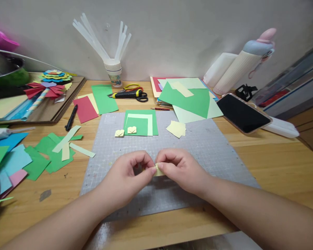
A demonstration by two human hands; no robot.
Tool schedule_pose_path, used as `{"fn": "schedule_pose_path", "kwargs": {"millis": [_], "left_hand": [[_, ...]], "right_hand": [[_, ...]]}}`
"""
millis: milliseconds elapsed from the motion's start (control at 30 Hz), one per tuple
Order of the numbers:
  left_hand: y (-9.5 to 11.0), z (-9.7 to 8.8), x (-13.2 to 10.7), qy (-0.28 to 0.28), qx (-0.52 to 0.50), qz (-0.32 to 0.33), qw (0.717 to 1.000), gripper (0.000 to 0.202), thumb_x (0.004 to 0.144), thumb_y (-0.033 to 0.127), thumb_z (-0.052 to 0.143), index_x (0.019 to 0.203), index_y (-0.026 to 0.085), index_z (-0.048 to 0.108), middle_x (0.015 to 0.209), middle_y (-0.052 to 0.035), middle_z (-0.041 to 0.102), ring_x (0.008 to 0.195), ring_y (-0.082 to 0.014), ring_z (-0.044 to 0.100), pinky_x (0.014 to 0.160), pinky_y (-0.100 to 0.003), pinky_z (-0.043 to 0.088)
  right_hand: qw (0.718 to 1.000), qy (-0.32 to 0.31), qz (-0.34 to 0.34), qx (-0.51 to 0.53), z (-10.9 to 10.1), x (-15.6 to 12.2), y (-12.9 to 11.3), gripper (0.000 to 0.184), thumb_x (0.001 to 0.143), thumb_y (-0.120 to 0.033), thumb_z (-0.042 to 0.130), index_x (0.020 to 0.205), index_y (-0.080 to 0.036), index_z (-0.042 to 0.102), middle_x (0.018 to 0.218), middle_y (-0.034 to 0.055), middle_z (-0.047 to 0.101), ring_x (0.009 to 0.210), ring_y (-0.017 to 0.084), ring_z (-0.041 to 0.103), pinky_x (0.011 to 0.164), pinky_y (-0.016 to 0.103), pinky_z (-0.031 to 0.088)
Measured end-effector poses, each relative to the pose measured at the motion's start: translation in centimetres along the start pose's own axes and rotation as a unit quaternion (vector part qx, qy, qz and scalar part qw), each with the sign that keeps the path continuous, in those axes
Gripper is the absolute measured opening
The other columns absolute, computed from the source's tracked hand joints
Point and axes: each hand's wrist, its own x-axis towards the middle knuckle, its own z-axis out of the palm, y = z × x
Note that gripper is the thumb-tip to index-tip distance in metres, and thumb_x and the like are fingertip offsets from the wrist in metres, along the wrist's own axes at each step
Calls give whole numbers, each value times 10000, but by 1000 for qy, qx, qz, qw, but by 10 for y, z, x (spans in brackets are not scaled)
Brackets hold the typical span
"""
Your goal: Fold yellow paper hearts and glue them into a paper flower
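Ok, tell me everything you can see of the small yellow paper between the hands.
The yellow paper piece is small, pale and thin, apparently folded. Only a corner shows; the rest is hidden, so its shape cannot be told. The left hand and the right hand pinch it from either side, over the near middle of the grey cutting mat.

Two hands, two folded paper hearts — one phone, one cutting mat, one pen

Scissors lie near a paper cup by the wall; a phone lies right; green scraps left.
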Motion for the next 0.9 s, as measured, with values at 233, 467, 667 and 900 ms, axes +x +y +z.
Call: {"fn": "schedule_pose_path", "kwargs": {"millis": [233, 467, 667, 900], "left_hand": [[-3, -7, 5, 85, -50, -28, 995, 171, 752, 316, 584, 678, 179, 513, 626, 51, 469, 604, -107, 398, 568, -229, 305], [-2, -7, 6, 58, -32, -10, 998, 161, 793, 344, 562, 773, 185, 552, 709, 31, 513, 691, -133, 454, 639, -246, 353], [-4, -7, 4, 45, 11, 14, 999, 177, 813, 329, 551, 708, 186, 563, 686, 23, 519, 682, -138, 466, 638, -255, 362], [-3, -4, 3, 55, 68, 43, 995, 141, 820, 285, 539, 725, 189, 579, 704, 19, 562, 695, -142, 511, 651, -263, 394]], "right_hand": [[998, 16, 16, 57, -7, 4, -1, 184, 855, -307, 518, 730, -174, 539, 628, -21, 562, 584, 102, 493, 583, 241, 383], [1000, 21, -1, 22, -5, 4, -1, 159, 840, -223, 525, 689, -172, 535, 618, -31, 544, 597, 94, 485, 590, 230, 379], [998, 5, 13, 67, -4, 5, 0, 92, 826, -234, 551, 758, -173, 542, 654, -31, 552, 614, 98, 519, 589, 233, 395], [997, -16, 11, 74, -4, 5, 4, 93, 826, -235, 566, 767, -172, 532, 650, -35, 539, 597, 92, 496, 569, 232, 372]]}}
